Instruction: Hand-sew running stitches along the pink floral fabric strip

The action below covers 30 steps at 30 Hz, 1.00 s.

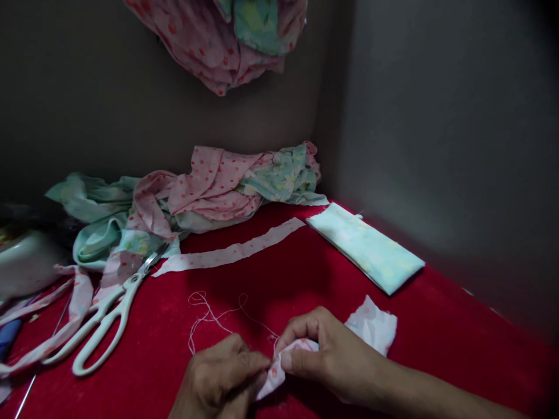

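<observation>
The table cover (332,279) is red cloth, matt and slightly napped. The scissors (109,314) have glossy white plastic handles and shiny metal blades. The far pile of fabric (209,192) is thin, soft printed cloth, as is the near scrap (371,326). The thread (209,314) is thin and white.

This looks like a home sewing corner, dimly lit. A bench (305,279) covered in red cloth is pushed into the angle of 2 plain bare walls (437,116). At 10 o'clock a heap of pink dotted and mint floral fabric (209,192) lies against the wall, and more of the same cloth hangs (227,41) at 12 o'clock. White-handled scissors (109,314) lie at 9 o'clock beside cut strips (231,253). A folded mint piece (367,247) sits at 2 o'clock, and loose thread (209,314) curls at the centre.
</observation>
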Each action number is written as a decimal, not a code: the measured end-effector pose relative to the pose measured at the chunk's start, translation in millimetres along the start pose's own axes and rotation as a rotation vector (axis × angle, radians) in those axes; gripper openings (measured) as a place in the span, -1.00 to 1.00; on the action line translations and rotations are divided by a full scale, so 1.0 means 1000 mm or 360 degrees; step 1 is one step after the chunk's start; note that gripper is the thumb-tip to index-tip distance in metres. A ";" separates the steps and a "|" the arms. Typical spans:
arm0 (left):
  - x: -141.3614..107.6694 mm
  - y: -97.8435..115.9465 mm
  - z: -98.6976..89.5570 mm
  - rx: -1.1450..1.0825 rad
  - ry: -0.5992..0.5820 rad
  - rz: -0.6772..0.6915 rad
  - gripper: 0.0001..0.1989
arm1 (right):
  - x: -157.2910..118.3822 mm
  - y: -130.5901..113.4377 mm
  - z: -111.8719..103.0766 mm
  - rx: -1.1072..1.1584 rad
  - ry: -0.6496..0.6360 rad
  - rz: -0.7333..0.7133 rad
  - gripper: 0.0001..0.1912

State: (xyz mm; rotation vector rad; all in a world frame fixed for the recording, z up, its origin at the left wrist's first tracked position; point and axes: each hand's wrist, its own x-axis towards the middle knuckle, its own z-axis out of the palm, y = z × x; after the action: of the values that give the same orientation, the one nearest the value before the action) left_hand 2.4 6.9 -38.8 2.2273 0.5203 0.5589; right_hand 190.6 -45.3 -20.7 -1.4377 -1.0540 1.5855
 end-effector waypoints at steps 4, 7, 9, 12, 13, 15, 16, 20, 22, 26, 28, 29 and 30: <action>0.002 0.001 0.000 -0.0021 0.0049 -0.0028 -0.73 | 0.000 0.000 0.004 0.0018 0.0059 0.0039 -0.88; 0.005 0.004 0.001 -0.0070 0.0123 -0.0043 -0.75 | -0.001 0.000 0.006 -0.0059 0.0089 0.0035 -0.87; 0.007 0.006 0.002 -0.0108 0.0141 -0.0122 -0.81 | -0.002 0.001 0.007 -0.0085 0.0104 -0.0005 -0.86; 0.008 0.007 0.001 -0.0138 0.0119 -0.0192 -0.84 | -0.002 0.002 0.007 -0.0122 0.0110 -0.0065 -0.85; 0.008 0.007 0.001 -0.0112 0.0129 -0.0168 -0.83 | -0.001 0.002 0.007 -0.0128 0.0115 -0.0064 -0.85; 0.006 0.007 -0.001 -0.0003 0.0202 -0.0024 -0.78 | -0.001 0.002 0.007 -0.0129 0.0142 -0.0031 -0.86; 0.006 0.007 -0.001 0.0058 0.0239 0.0069 -0.75 | -0.001 0.002 0.007 -0.0119 0.0152 -0.0007 -0.86; 0.008 0.007 0.007 0.0202 0.0277 0.0299 -0.75 | 0.000 0.003 0.008 -0.0072 0.0143 -0.0003 -0.89; 0.012 0.004 0.013 0.0242 0.0251 0.0327 -0.81 | 0.000 0.004 0.007 -0.0060 0.0140 -0.0048 -0.91; 0.021 0.000 0.023 0.0532 0.0286 0.0498 -0.82 | 0.001 0.006 0.007 -0.0009 0.0107 -0.0093 -0.91; 0.023 0.003 0.023 0.0663 0.0335 0.0589 -0.85 | 0.001 0.006 0.007 0.0003 0.0061 -0.0108 -0.89; 0.024 0.006 0.022 0.0646 0.0329 0.0611 -0.86 | 0.001 0.006 0.007 0.0002 0.0042 -0.0114 -0.89; 0.025 0.011 0.020 0.0562 0.0307 0.0593 -0.85 | 0.002 0.007 0.007 0.0001 0.0035 -0.0109 -0.90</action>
State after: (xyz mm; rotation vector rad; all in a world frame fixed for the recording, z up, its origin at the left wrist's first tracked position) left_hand 35.3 1.8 -37.0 2.6457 0.3163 0.9424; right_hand 183.8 -47.1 -27.2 -1.4008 -1.0782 1.5179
